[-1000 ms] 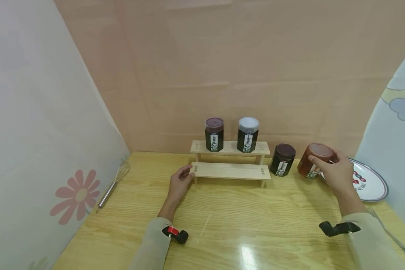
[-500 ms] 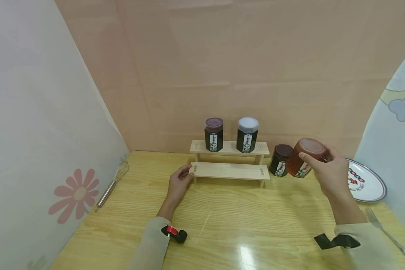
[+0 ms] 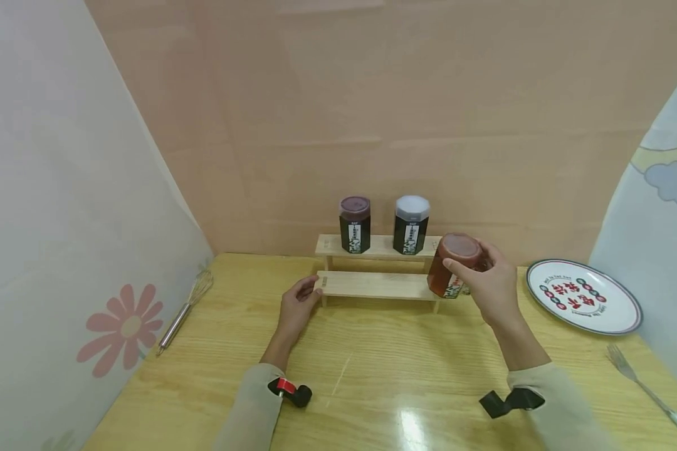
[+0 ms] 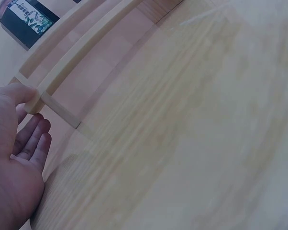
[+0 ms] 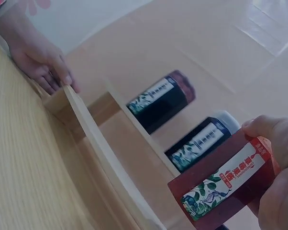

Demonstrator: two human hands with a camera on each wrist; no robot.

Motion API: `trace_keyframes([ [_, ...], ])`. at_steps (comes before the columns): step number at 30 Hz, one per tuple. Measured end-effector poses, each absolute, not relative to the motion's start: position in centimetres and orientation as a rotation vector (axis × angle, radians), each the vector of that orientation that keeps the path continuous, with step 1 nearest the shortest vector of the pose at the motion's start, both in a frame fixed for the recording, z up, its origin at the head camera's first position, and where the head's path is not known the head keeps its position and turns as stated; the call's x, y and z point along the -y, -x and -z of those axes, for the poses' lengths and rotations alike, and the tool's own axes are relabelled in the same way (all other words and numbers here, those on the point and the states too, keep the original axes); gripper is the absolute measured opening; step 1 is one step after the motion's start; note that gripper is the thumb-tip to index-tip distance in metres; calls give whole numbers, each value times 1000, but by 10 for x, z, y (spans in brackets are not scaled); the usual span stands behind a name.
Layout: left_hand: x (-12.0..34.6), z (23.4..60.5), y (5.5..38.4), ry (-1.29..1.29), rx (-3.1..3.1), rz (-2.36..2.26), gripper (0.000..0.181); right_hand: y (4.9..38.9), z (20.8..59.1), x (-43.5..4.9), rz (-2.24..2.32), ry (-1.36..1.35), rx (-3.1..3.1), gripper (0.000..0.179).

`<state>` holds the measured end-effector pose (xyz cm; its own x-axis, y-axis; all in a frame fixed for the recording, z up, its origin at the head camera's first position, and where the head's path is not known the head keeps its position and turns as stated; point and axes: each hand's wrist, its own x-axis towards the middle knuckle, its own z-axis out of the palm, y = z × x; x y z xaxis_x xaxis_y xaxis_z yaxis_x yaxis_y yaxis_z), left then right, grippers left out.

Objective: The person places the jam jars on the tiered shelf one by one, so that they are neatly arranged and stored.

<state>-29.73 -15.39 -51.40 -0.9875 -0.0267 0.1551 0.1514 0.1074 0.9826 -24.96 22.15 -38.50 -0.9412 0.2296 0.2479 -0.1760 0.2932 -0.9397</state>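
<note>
My right hand (image 3: 495,288) grips a red jar (image 3: 448,272) by its upper part, thumb toward me, slightly tilted at the right end of the lower board of a two-step wooden shelf (image 3: 375,285). In the right wrist view the jar's red and white label (image 5: 230,175) shows. With thumb and fingers, my left hand (image 3: 297,307) pinches the lower board's left end; in the left wrist view the thumb (image 4: 25,93) lies at the board's tip. On the upper board stand two dark jars, one purple-topped (image 3: 355,227) and one white-topped (image 3: 411,227). Another dark jar is mostly hidden behind the right hand.
A white plate (image 3: 583,297) with red and green print lies at the right, a fork (image 3: 645,388) in front of it. A whisk (image 3: 183,313) lies at the left. Cloth walls (image 3: 293,125) stand behind and at both sides.
My right hand has carried the red jar leftward from beside the plate, past the dark jar, to the shelf's right end. The plate is now uncovered. My left hand has stayed put.
</note>
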Motion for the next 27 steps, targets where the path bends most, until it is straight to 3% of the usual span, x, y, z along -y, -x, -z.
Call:
trace_keyframes([
  [27,154,515,297,132,2236,2006,41,279,404,-103,-1676,-66,2308,75],
])
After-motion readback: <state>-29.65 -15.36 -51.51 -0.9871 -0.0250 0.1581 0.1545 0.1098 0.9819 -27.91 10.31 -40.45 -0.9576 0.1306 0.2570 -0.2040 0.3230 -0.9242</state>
